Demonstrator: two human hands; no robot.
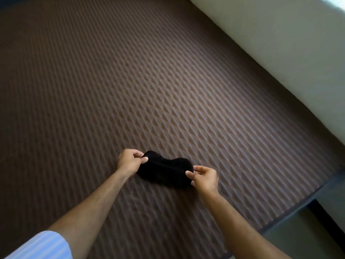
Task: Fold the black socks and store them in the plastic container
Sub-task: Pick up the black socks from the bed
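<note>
1. Socks [164, 170]: a black bundle lies on the brown bed cover [168, 81], near the lower middle of the view, stretched out lengthwise between the 2 hands, with a narrower waist in the middle and a rounder lobe at each end
2. Whether the bundle is 1 sock or 2 laid together cannot be told; a faint seam line runs along its length
3. Left hand [130, 160]: it pinches the far left end of the socks between thumb and forefinger, the other fingers curled in, with the thumb tip lying on top of the black cloth
4. Right hand [204, 177]: it pinches the near right end of the socks the same way, thumb and forefinger closed on the edge of the cloth, remaining fingers folded toward the palm
5. Both forearms reach in from the bottom edge, bare to the elbow; a light blue striped sleeve [43, 245] shows at the lower left corner on the left arm
6. Bed cover: it carries a raised diamond quilt pattern and fills most of the view, brighter on the right side and darker toward the upper left
7. Pale wall [280, 43] runs along the upper right, touching the edge of the cover
8. Edge of the bed drops away at the lower right, where a dark frame strip [298, 204] and a pale floor area [291, 238] show beside it
</note>
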